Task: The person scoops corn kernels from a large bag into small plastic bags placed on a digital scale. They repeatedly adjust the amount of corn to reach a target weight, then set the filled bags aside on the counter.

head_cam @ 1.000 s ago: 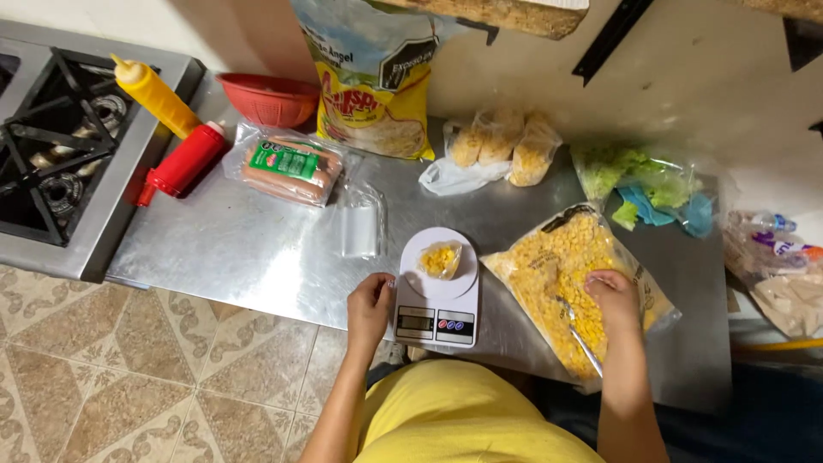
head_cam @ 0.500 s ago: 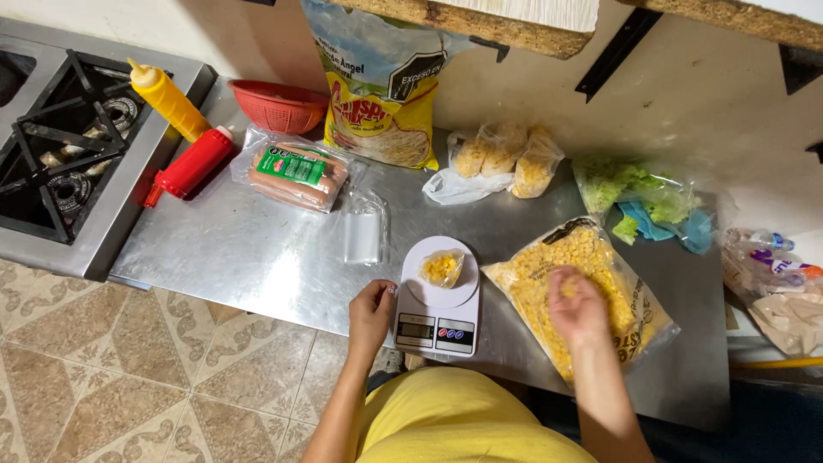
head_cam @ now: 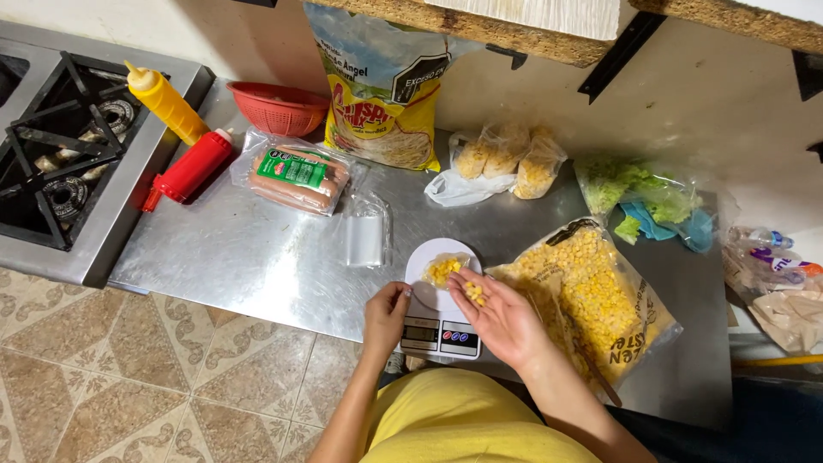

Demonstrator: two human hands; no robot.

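Few kernels (head_cam: pixel 473 293) cupped on right hand (head_cam: pixel 506 319), palm up, fingers loosely curled, held over small bag (head_cam: pixel 442 268) on scale (head_cam: pixel 439 302). Left hand (head_cam: pixel 386 315) closed against scale's left edge, steadying. Big corn bag (head_cam: pixel 591 296) lies just right. Kernels best tipped slowly into bag mouth, display watched, scale kept unpressed.

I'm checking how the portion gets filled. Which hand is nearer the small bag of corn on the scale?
Right. The right hand holds kernels at the small bag of corn; the left hand rests at the scale edge, lower left.
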